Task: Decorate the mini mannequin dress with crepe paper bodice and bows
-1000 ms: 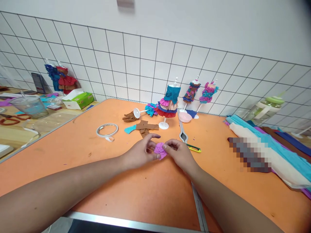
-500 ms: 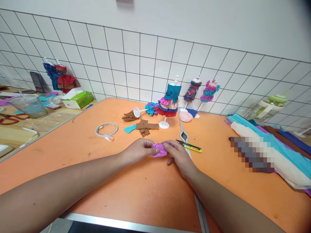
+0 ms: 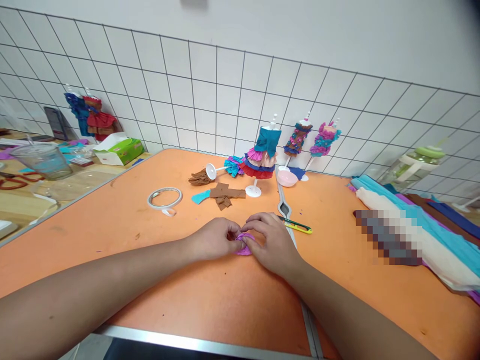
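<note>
Between my hands, above the orange table (image 3: 195,300), is a small crumpled piece of purple crepe paper (image 3: 245,247). My left hand (image 3: 217,239) pinches its left side between thumb and fingers. From the other side my right hand (image 3: 273,242) grips it too, thumb and fingertips meeting near its top; the fingers hide part of the paper. Just behind my right hand lie yellow-handled thread snips (image 3: 300,228). Farther back stands a small white dress form (image 3: 253,191) in a teal top and a ruffled skirt of several colours.
A tape roll (image 3: 165,198), brown paper strips (image 3: 225,195) and a pink bowl (image 3: 287,178) lie beyond my hands. Another dress form (image 3: 212,171) rests on its side. Crepe paper rolls (image 3: 423,220) and a green-lidded bottle (image 3: 420,165) are at right; a tissue pack (image 3: 122,150) is at left.
Both hands have shifted slightly nearer to me with the purple paper. My right fingers have moved left over its top, so they cover more of it.
</note>
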Available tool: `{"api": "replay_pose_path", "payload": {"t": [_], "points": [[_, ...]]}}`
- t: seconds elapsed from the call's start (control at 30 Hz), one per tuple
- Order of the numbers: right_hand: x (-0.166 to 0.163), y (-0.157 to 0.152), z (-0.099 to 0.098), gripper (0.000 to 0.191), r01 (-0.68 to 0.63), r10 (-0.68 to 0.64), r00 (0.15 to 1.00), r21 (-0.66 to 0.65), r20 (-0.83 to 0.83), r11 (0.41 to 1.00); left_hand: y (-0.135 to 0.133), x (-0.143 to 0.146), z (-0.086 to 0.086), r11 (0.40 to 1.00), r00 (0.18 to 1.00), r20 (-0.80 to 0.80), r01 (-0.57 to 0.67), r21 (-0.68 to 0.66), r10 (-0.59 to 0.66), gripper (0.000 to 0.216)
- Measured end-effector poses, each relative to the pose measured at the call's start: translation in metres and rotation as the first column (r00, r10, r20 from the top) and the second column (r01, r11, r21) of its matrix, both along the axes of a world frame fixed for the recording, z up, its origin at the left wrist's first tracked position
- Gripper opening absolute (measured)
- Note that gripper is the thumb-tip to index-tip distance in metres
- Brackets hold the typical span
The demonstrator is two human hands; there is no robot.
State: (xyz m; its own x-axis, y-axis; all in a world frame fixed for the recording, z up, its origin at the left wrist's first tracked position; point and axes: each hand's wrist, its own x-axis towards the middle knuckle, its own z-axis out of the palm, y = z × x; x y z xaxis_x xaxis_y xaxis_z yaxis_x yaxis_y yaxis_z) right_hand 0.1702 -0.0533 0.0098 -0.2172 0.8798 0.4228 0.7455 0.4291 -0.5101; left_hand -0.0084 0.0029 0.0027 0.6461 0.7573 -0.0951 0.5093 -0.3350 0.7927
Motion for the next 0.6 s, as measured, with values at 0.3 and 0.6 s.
{"api": "replay_pose_path", "payload": {"t": [0.3, 0.6], "points": [[0.002, -0.001, 0.003, 0.008, -0.03, 0.028, 0.999, -0.115, -0.017, 0.993, -0.009, -0.003, 0.016, 0.918, 0.979, -0.202, 0.109, 0.381, -0.032, 0.013], [0.002, 0.003, -0.001, 0.001, -0.065, 0.052, 0.997, -0.215, -0.063, 0.974, -0.008, -0.003, 0.013, 0.909, 0.963, -0.255, 0.179, 0.377, -0.083, 0.023]]}}
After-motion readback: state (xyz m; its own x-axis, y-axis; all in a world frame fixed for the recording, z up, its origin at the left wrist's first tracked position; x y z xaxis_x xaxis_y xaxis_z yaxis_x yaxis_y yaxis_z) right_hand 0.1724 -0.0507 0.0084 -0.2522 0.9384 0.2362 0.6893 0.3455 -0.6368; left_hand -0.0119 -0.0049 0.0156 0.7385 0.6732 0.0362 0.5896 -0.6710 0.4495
